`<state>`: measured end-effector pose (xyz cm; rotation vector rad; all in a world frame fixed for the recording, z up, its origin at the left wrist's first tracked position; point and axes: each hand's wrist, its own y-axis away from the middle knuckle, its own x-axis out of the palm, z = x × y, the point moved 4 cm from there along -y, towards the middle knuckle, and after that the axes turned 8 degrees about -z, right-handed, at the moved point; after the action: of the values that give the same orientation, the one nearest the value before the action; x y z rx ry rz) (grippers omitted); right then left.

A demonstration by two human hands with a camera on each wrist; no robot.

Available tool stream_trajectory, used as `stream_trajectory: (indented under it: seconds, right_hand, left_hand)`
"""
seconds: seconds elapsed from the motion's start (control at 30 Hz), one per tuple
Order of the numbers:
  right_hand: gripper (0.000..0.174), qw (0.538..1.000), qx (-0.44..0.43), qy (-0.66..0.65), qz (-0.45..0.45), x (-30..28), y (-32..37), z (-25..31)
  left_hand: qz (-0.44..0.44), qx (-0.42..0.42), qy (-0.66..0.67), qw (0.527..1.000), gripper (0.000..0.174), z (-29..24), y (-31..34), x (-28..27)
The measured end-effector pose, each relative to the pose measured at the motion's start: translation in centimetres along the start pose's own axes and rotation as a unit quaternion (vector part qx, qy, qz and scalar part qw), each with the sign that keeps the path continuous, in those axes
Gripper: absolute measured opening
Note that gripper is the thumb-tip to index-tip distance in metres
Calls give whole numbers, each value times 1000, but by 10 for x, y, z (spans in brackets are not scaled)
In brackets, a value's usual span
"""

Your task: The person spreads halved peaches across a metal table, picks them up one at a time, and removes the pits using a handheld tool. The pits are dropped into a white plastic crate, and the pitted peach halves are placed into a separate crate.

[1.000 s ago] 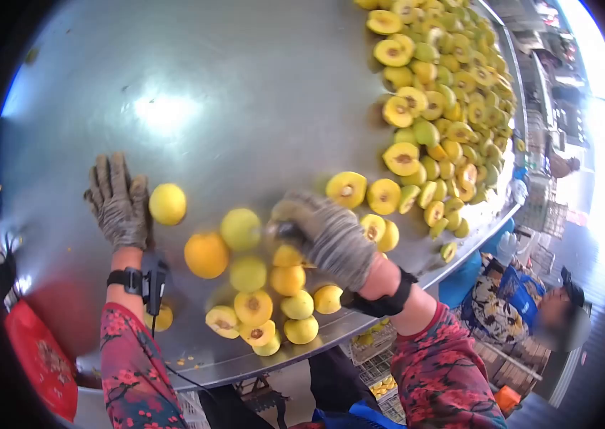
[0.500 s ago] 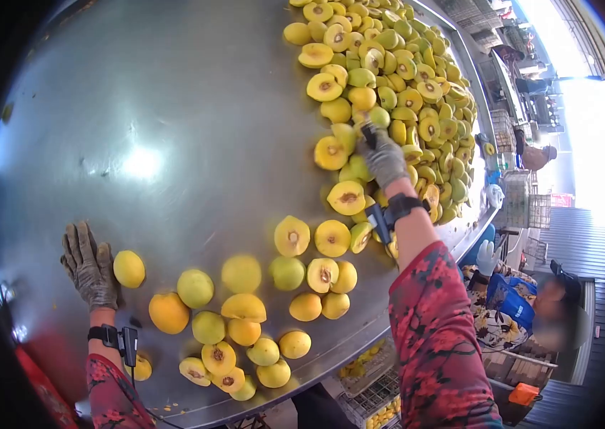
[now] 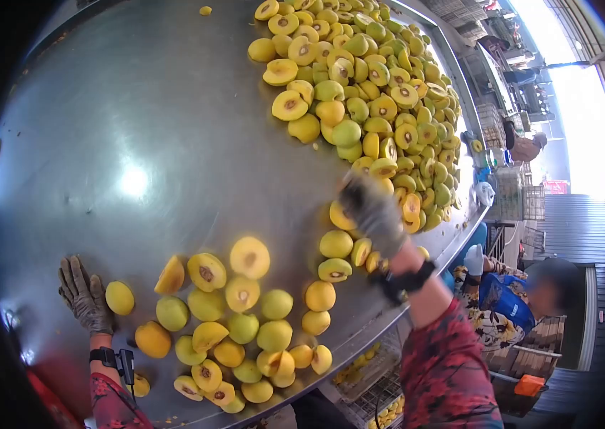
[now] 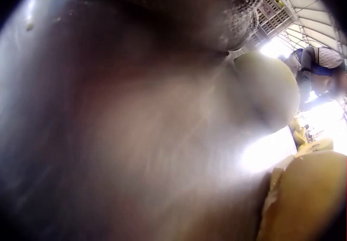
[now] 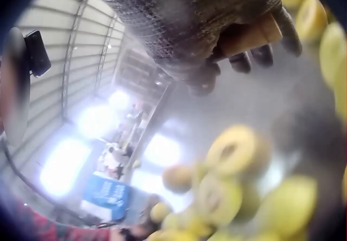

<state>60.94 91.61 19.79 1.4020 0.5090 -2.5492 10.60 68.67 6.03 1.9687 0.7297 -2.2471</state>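
My gloved left hand [image 3: 84, 293] lies flat on the metal table [image 3: 138, 129], fingers straight, beside a whole yellow peach [image 3: 120, 297]. In the left wrist view that peach [image 4: 268, 89] sits close to the glove cuff. My gloved right hand [image 3: 377, 218], blurred, is over the near edge of the big pile of peach halves [image 3: 388, 107]. The right wrist view shows its fingers curled round a short tan handle [image 5: 252, 35]; the tool's working end is hidden. Between the hands lies a loose group of peaches, some halved, such as this half [image 3: 207, 272] with a brown centre.
The table's raised rim [image 3: 459, 239] runs along the right side. Below it stand crates [image 3: 381, 393] holding fruit. Another person in a blue apron [image 3: 506, 297] sits beyond the rim at right. A small piece of fruit [image 3: 206, 11] lies at the far edge.
My right hand reached to the pile, then came back toward me. More peaches now lie in the near group, and the pile's near edge has thinned. My left hand stays flat.
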Motion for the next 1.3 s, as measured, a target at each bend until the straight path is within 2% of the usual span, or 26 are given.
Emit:
stream_trajectory:
  seconds: [0.03, 0.07, 0.13, 0.23, 0.37, 0.4, 0.43, 0.5, 0.6, 0.63, 0.7, 0.77, 0.8, 0.83, 0.9, 0.93, 0.97, 1.03, 1.07, 1.17, 1.23, 1.27, 1.3]
  right_hand:
    - [24, 994, -40, 71, -75, -16, -25, -27]
    - [30, 983, -46, 160, -83, -32, -51, -41]
    - [47, 971, 144, 189, -29, -37, -88, -119]
    - [49, 931, 251, 262, 26, -24, -91, -141]
    - [49, 975, 217, 42, -15, -10, -61, -155]
    - [47, 982, 179, 48, 45, 0, -44, -158]
    - [42, 967, 212, 125, 66, 2, -34, -116]
    - [42, 966, 249, 47, 53, 7, -17, -96]
    - [41, 989, 145, -6, 27, 28, 15, -79]
    - [40, 983, 180, -9, 45, 39, 27, -71]
    - [38, 971, 223, 1, 84, 50, 45, -15]
    - [38, 977, 190, -4, 98, 66, 65, 20]
    - [38, 980, 169, -1, 101, 71, 71, 38]
    - [39, 975, 172, 70, 119, 78, 79, 58]
    - [41, 987, 95, 46, 119, 90, 102, 85]
    - [43, 966, 200, 8, 163, 86, 106, 110]
    - [44, 976, 152, 31, 154, 93, 113, 119]
    - [45, 985, 60, 77, 144, 107, 135, 135]
    - [47, 986, 31, 62, 149, 108, 143, 140]
    - [50, 989, -16, -10, 147, 123, 163, 142]
    - [49, 982, -53, 94, 152, 118, 173, 165]
    - [49, 981, -102, 114, 116, 120, 180, 166]
    - [46, 986, -95, 81, 111, 118, 189, 174]
  left_hand:
    - [3, -1, -5, 1000, 61, 2, 1, 1]
    - [7, 0, -10, 1000, 62, 1, 1, 2]
    - [15, -8, -14, 1000, 62, 1, -1, -2]
    - [19, -18, -7, 1000, 62, 0, -3, -2]
    - [19, -14, -5, 1000, 62, 4, -1, 1]
    - [24, -12, -7, 1000, 61, 3, -1, 2]
    - [28, -11, -12, 999, 61, 1, -2, 0]
    - [31, -15, -20, 999, 60, 3, -1, 0]
    - [30, 2, -5, 1000, 57, 8, 1, 12]
    - [17, -9, 10, 1000, 57, 1, -2, 5]
    - [23, -27, 24, 999, 58, -1, -2, 3]
    - [43, -7, -41, 998, 64, 6, -1, 18]
    - [30, -38, 17, 999, 66, 2, -3, 12]
    - [48, -54, 22, 997, 66, -3, -5, 7]
    - [79, -77, 42, 993, 65, -6, -9, 3]
    - [91, -85, 56, 991, 65, -3, -10, 4]
    - [91, -94, 118, 984, 65, 1, -7, 2]
    - [91, -112, 242, 959, 64, 7, -3, -8]
    - [105, -148, 347, 920, 63, 14, 8, -14]
    - [128, -272, 555, 776, 53, 6, 61, -104]
    - [120, -214, 594, 766, 45, 9, 118, -153]
    - [120, -165, 625, 753, 41, 9, 149, -176]
    - [143, -209, 672, 696, 40, 1, 191, -196]
